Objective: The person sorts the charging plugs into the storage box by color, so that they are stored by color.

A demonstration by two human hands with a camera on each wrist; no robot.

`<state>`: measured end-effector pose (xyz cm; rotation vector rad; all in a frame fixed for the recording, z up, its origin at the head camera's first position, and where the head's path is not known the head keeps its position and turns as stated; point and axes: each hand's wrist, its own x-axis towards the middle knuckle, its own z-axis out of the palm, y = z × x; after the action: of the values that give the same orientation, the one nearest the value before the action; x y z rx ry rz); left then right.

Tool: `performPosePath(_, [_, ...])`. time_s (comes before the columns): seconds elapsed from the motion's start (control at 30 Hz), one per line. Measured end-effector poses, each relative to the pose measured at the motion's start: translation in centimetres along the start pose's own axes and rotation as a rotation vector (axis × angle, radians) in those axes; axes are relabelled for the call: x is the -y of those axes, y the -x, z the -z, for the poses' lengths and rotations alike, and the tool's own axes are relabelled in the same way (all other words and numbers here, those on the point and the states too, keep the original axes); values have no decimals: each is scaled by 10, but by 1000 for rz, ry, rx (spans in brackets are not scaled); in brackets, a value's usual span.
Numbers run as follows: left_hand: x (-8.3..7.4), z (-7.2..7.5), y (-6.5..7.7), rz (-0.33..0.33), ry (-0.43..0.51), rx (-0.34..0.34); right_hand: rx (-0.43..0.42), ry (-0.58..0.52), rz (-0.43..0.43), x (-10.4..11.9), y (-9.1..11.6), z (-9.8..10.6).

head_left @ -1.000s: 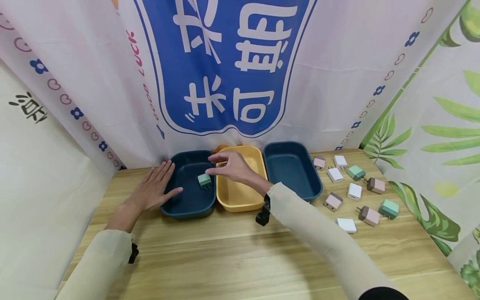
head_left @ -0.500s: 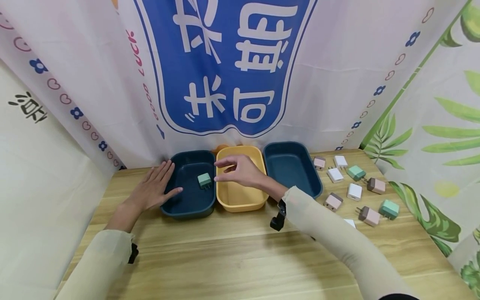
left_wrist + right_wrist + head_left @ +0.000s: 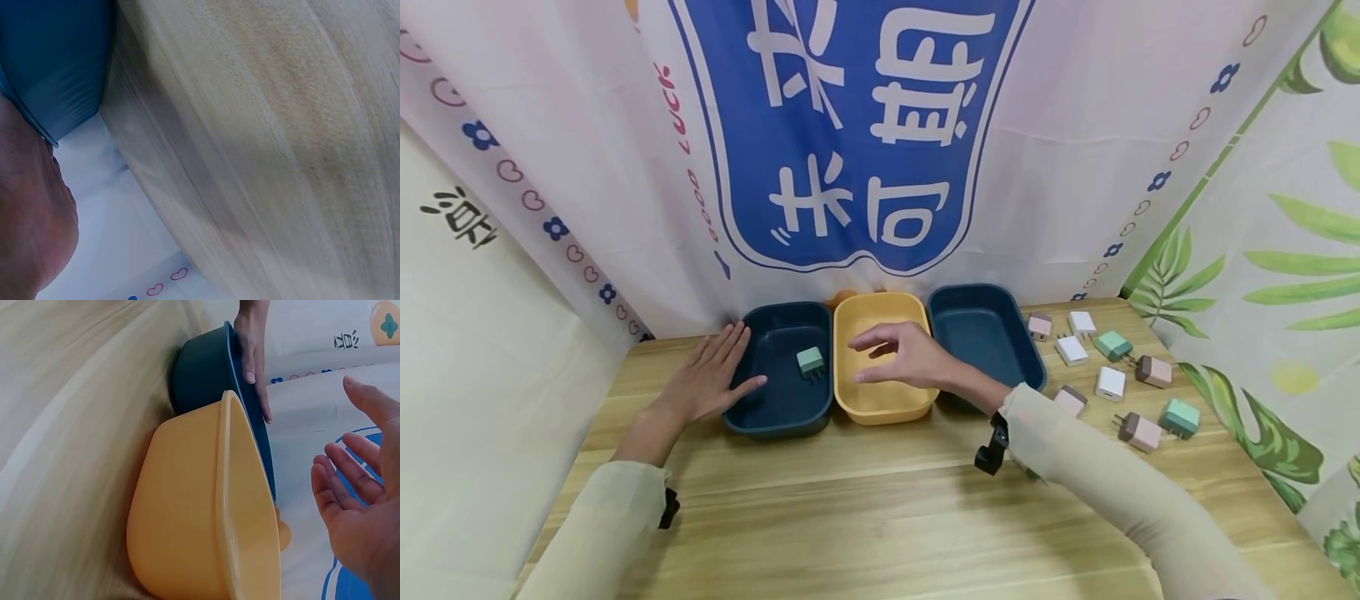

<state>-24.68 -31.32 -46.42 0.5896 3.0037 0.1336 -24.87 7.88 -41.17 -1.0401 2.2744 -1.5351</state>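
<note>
My left hand (image 3: 709,379) rests with straight fingers on the left rim of a dark blue bin (image 3: 778,408). Inside that bin lies one green charger plug (image 3: 810,362), its prongs toward the front. Above the yellow bin (image 3: 880,414) my right hand (image 3: 901,354) hovers with fingers and thumb spread, nothing between them. The right wrist view shows the same hand (image 3: 369,487) with its palm bare, beyond the rim of the yellow bin (image 3: 181,506). In the left wrist view, part of the left hand (image 3: 34,212) is against the blue bin's wall (image 3: 56,62).
A second dark blue bin (image 3: 981,325) stands right of the yellow one. Farther right, several charger plugs lie scattered: white (image 3: 1110,382), green (image 3: 1180,417) and pink-brown (image 3: 1140,432). The right sleeve (image 3: 1105,475) hides part of the table. A printed curtain (image 3: 1037,208) hangs behind the bins.
My right hand has moved right, from the blue bin's edge to over the yellow bin, its fingers spreading wider. The green charger plug and my left hand have stayed in place.
</note>
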Motion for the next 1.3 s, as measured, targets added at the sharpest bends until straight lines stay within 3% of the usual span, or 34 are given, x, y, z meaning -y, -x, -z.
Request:
performPosePath(0.3, [1,-1,-1,1,-18,-3,16,63,-28,1,23,12])
performPosePath(1.3, [-1,0,0,2,-19,14,147,80,52,-16,90,57])
